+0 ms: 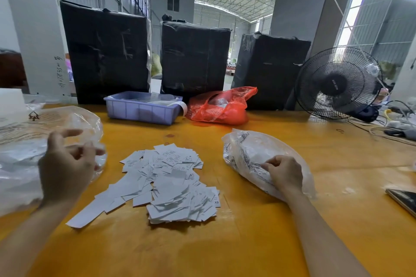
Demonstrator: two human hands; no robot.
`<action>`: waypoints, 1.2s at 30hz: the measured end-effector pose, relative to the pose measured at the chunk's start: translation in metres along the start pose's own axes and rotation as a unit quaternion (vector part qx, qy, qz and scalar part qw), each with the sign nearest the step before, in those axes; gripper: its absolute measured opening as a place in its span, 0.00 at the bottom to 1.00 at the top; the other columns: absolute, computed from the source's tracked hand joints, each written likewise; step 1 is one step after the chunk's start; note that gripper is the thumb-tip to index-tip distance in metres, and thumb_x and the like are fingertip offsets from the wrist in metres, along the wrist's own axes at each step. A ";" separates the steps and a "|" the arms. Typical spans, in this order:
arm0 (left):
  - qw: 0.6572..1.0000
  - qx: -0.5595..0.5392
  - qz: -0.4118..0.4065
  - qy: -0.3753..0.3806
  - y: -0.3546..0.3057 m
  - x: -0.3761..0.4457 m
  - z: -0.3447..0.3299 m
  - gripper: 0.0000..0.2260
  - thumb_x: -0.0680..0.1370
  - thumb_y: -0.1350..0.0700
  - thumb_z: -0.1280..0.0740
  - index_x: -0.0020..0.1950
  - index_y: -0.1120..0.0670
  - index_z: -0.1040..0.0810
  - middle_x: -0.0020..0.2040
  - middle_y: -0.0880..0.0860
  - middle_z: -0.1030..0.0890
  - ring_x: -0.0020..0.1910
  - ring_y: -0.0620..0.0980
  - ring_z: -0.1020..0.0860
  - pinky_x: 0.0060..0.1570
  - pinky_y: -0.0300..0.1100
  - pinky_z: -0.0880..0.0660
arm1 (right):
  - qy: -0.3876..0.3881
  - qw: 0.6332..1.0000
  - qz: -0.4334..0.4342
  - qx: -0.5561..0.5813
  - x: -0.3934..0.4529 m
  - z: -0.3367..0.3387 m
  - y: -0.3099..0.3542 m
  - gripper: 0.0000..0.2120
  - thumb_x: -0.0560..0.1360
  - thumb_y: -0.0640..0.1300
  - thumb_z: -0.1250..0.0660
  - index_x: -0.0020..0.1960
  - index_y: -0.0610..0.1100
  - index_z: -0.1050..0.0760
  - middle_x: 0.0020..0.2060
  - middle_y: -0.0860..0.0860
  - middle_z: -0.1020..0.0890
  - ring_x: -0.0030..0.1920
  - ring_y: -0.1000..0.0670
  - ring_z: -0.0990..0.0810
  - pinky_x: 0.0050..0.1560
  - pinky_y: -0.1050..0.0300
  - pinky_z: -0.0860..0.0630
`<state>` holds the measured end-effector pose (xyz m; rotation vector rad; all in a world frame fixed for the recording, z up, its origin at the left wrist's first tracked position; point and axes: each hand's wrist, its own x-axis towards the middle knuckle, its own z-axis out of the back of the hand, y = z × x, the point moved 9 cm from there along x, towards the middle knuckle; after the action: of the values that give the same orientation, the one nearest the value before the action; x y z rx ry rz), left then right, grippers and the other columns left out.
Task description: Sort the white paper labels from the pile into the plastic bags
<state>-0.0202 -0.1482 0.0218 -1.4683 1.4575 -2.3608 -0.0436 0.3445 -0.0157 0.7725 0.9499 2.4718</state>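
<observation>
While seen from the head camera only: labels (164, 183) heaped loose on the table (247, 243), between two clear bags. Left bag (20, 164) well to the left of the heap, crumpled; right bag (252, 157) just right of it, already holding some labels. Left hand (64, 171) raised in front of the left bag, fingers (90, 153) loosely spread and part curled, apparently holding nothing, though blur hides the tips. Right hand (284, 174) resting on the right bag, fingers curled, thumb and forefinger pinching either film or a label at the bag's near side; cannot tell which. Behind: blue bin (141, 108), red bag (220, 108), three black parcels (108, 51), fan (337, 83) at the far right, phone (403, 200) at the right edge.

Likely trouble from here: fan close enough to lift or scatter such light slips if running; blades too blurred to tell. Slack film liable to fold shut, so a label could miss the mouth and land beside the bag. Heap spread thin toward the near edge, so a sweeping forearm could push slips off the table. Sizes printed small, so mis-sorting likely if picked in clumps.
</observation>
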 end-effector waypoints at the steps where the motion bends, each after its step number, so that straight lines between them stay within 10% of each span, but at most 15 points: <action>1: 1.000 0.010 -0.021 0.017 -0.010 -0.005 -0.006 0.07 0.80 0.57 0.38 0.56 0.47 0.31 0.35 0.42 0.20 0.32 0.40 0.20 0.23 0.34 0.26 | -0.014 1.000 0.004 0.018 0.000 0.002 0.000 0.06 0.70 0.44 0.26 0.36 0.45 0.21 0.35 0.49 0.19 0.44 0.44 0.21 0.45 0.51 0.24; 9: 0.991 0.017 -0.023 0.131 -0.029 -0.033 -0.045 0.05 0.77 0.64 0.34 0.51 0.57 0.26 0.34 0.50 0.17 0.26 0.40 0.21 0.25 0.33 0.25 | 0.039 0.991 -0.038 -0.126 0.009 -0.015 -0.004 0.16 0.74 0.55 0.32 0.55 0.45 0.21 0.53 0.46 0.19 0.52 0.44 0.21 0.42 0.58 0.32; 14: 0.984 0.036 -0.009 0.172 -0.033 -0.044 -0.057 0.06 0.76 0.64 0.33 0.48 0.54 0.26 0.32 0.48 0.18 0.24 0.41 0.22 0.26 0.35 0.25 | 0.048 0.990 -0.054 -0.118 0.014 -0.015 0.001 0.11 0.67 0.52 0.24 0.36 0.49 0.25 0.38 0.50 0.19 0.42 0.46 0.22 0.37 0.59 0.33; 24: 0.978 0.050 -0.005 0.203 -0.038 -0.054 -0.065 0.04 0.77 0.63 0.33 0.47 0.54 0.25 0.34 0.50 0.17 0.24 0.44 0.21 0.27 0.42 0.22 | 0.037 0.984 0.020 -0.175 0.010 -0.008 0.016 0.18 0.77 0.42 0.43 0.28 0.44 0.36 0.31 0.47 0.27 0.35 0.44 0.28 0.30 0.59 0.40; 30: 0.977 0.035 0.004 0.208 -0.042 -0.055 -0.065 0.03 0.76 0.63 0.33 0.48 0.56 0.24 0.34 0.50 0.16 0.26 0.43 0.20 0.27 0.35 0.25 | -0.043 0.992 0.042 0.109 -0.006 0.029 0.050 0.12 0.74 0.39 0.32 0.31 0.43 0.22 0.27 0.49 0.24 0.33 0.47 0.25 0.36 0.57 0.27; 33: 0.969 -0.048 0.053 0.235 -0.047 -0.060 -0.072 0.03 0.76 0.61 0.31 0.46 0.54 0.24 0.36 0.49 0.16 0.33 0.44 0.18 0.32 0.33 0.23 | 0.122 0.909 -0.049 0.396 -0.034 0.009 0.076 0.04 0.66 0.41 0.24 0.38 0.44 0.18 0.34 0.51 0.16 0.40 0.52 0.21 0.39 0.59 0.28; 36: 0.912 -0.194 0.182 0.311 -0.051 -0.075 -0.090 0.17 0.72 0.42 0.32 0.50 0.55 0.22 0.41 0.50 0.15 0.44 0.51 0.17 0.42 0.39 0.23 | 0.349 0.851 -0.102 0.380 -0.083 -0.035 0.106 0.09 0.58 0.48 0.24 0.37 0.45 0.17 0.40 0.51 0.14 0.44 0.52 0.21 0.39 0.57 0.33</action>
<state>-0.0192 -0.0238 -0.0068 -0.3637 2.1951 -2.4854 -0.0166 0.2105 0.0075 -0.1073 2.2096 2.1476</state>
